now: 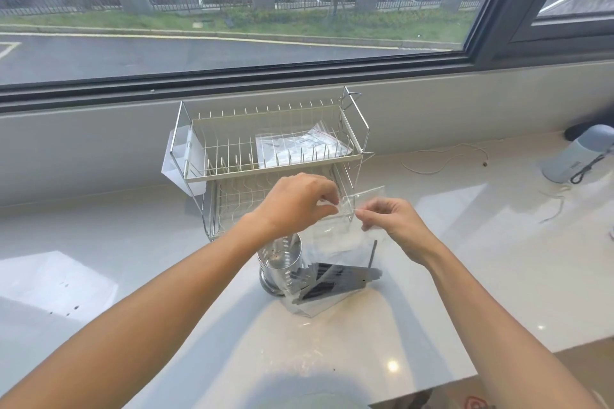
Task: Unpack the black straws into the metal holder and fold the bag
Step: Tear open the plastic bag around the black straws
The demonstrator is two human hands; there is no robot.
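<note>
- Clear plastic bag (335, 242) hangs upright between both hands above the pale counter (465, 259), its lower corner resting on the counter just beside the metal holder (279, 264).
- Left hand (295, 202) reaches in from the lower left, back of the hand up, its fingers curled and pinching the bag's top edge.
- Right hand (395, 226) comes in from the lower right, thumb and forefinger pinching the same top edge close to the left hand; the other fingers are loosely bent.
- Black straws (335, 282) lie slumped in the bottom of the bag, one standing along its right side.
- Behind the hands stands a wire dish rack (265, 149), its lower tier partly covered by the left hand.
- How far the bag's mouth is open is hard to make out, since the plastic is transparent and glossy.
- Part of the holder's rim is hidden by the left wrist, and the bag overlaps its right side.
</note>
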